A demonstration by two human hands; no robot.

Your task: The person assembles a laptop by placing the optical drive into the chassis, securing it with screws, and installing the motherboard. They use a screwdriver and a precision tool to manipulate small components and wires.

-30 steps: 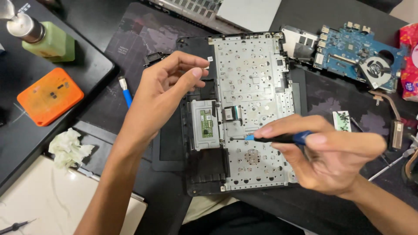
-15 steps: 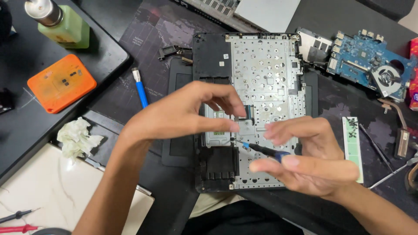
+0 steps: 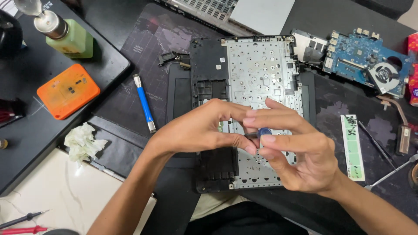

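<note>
Screwdriver [image 3: 262, 132], blue-handled, frame centre: pinched in your right hand [image 3: 296, 156], fingers closed on it; your left hand [image 3: 198, 130] meets it, fingertips together at the shaft; both above the laptop palmrest chassis [image 3: 257, 74]; blue pen tool [image 3: 144, 102] left of centre; orange case [image 3: 68, 91] upper left; blue circuit board [image 3: 365, 61] upper right.

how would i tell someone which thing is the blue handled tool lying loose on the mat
Start at the opened laptop shell in the middle of the dark mat. Look left of it, toward the orange case: the blue-handled tool lies there alone, apart from both hands. It is the only slim stick with a bright blue middle and silver metal ends.
</note>
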